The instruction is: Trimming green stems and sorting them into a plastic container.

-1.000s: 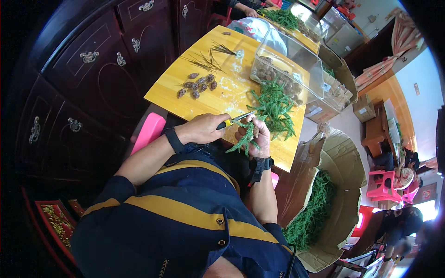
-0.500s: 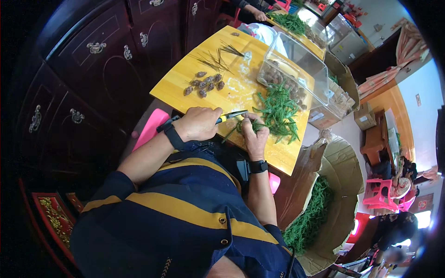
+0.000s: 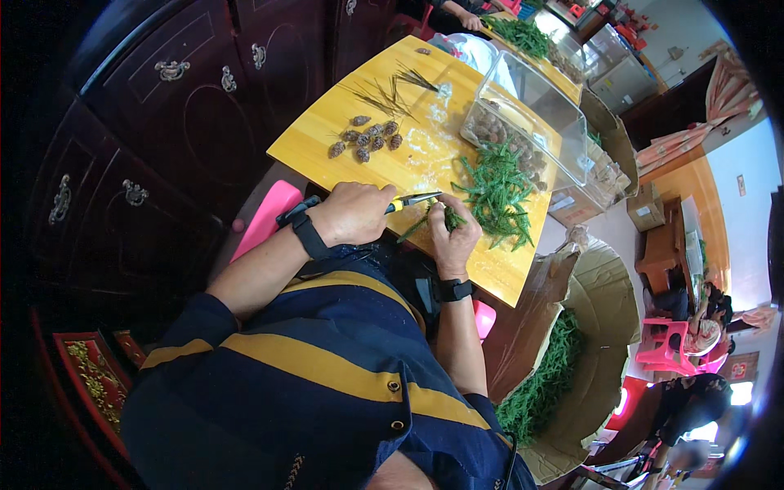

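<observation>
My left hand (image 3: 353, 214) is closed round yellow-handled pliers (image 3: 418, 198), whose metal jaws point right. Their tip reaches the fingers of my right hand (image 3: 456, 241), which pinch a green artificial sprig (image 3: 451, 219) over the table's near edge. Part of that sprig is hidden behind the fingers, and I cannot make out what exactly the jaws touch. Beside my right hand lies a heap of similar green sprigs (image 3: 496, 196). Farther left on the yellow table (image 3: 314, 147) is a cluster of brown pine cones (image 3: 376, 141), with thin dark stems (image 3: 384, 100) behind it.
A clear plastic bin (image 3: 535, 122) with more cones stands at the table's right side. Below it on the right, a large cardboard box (image 3: 600, 359) holds green foliage. Dark cabinets (image 3: 184, 122) line the left. At the far table a co-worker's hand (image 3: 472, 21) shows.
The view has shifted slightly, moving the table a little in the picture. Both hands keep their grips, with the pliers still at the right fingers.
</observation>
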The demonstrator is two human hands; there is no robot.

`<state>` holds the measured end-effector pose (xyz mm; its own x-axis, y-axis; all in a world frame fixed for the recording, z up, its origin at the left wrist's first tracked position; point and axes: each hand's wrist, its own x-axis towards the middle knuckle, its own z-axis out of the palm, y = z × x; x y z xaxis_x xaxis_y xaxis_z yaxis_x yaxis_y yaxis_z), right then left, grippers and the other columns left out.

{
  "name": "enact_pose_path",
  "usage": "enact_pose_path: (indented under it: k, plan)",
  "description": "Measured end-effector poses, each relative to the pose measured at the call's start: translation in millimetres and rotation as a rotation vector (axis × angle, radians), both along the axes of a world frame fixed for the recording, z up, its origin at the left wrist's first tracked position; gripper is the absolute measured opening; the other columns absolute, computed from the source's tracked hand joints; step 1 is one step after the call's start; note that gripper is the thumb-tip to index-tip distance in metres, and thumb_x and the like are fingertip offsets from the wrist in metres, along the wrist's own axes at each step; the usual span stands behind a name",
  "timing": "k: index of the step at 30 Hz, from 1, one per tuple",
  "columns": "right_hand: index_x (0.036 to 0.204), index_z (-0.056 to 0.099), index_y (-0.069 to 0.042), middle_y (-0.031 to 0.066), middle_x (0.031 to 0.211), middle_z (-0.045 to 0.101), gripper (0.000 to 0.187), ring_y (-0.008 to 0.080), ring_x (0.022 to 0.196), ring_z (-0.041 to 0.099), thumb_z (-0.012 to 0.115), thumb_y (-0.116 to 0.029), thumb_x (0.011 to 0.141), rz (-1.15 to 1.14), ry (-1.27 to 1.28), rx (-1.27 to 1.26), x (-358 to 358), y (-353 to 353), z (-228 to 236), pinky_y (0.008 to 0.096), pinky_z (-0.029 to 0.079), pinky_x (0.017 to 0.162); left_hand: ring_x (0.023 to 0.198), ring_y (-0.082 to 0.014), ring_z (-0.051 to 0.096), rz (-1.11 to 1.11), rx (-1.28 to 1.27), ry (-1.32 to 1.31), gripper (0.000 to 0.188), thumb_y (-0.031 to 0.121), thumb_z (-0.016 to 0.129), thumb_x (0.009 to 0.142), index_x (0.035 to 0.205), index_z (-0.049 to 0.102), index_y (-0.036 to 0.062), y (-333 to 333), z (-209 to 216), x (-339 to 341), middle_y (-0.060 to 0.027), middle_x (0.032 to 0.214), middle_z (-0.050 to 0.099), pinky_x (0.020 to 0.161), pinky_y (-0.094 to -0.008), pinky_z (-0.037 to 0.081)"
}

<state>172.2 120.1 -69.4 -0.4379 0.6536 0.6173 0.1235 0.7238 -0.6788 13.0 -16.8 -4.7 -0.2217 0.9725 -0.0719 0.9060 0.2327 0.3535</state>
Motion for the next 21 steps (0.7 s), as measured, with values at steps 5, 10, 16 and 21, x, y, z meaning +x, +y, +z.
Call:
enact_pose_path:
  k: [5, 10, 16, 21]
  plan:
    - [0.098, 0.069, 0.0, 0.0029, 0.074, 0.066, 0.014, 0.013, 0.063, 0.061, 0.064, -0.011, 0.091, 0.183, 0.126, -0.468, 3.9, 0.2, 0.3, 0.0243, 0.047, 0.061, 0.083, -0.0418, 0.068, -0.026, 0.062, -0.03, 0.03, 0.015, 0.058, 0.082, 0.108, 0.057, -0.0005, -0.2, 0.3, -1.9, -0.0241, 0.084, 0.069, 0.076, -0.0519, 0.054]
    - [0.102, 0.067, -0.004, -0.0011, 0.066, 0.059, 0.016, 0.0085, 0.053, 0.051, 0.064, -0.016, 0.093, 0.439, 0.305, -1.072, 15.4, 8.1, 11.3, 0.0216, 0.039, 0.05, 0.088, -0.0434, 0.067, -0.127, 0.067, -0.242, 0.033, 0.017, 0.057, 0.084, 0.112, 0.056, 0.0003, 2.2, 4.2, -8.6, -0.0263, 0.089, 0.068, 0.079, -0.0526, 0.052]
    - [0.099, 0.067, -0.004, -0.0011, 0.063, 0.057, 0.017, 0.0084, 0.05, 0.049, 0.064, -0.02, 0.094, 0.532, 0.436, -1.264, 16.1, 8.5, 12.8, 0.0211, 0.038, 0.048, 0.089, -0.0446, 0.066, -0.245, 0.096, -0.457, 0.035, 0.019, 0.057, 0.085, 0.115, 0.055, 0.0, 5.4, -4.9, -15.3, -0.0277, 0.092, 0.067, 0.079, -0.0523, 0.051]
    - [0.1, 0.067, -0.003, -0.0028, 0.062, 0.052, 0.016, 0.0065, 0.052, 0.046, 0.061, -0.017, 0.096, 0.38, 0.3, -1.08, 10.2, 3.9, 15.3, 0.0211, 0.038, 0.049, 0.089, -0.0443, 0.066, -0.07, -0.006, -0.226, 0.035, 0.018, 0.056, 0.085, 0.115, 0.056, 0.0003, 1.3, 1.9, -19.8, -0.0273, 0.092, 0.068, 0.08, -0.0522, 0.051]
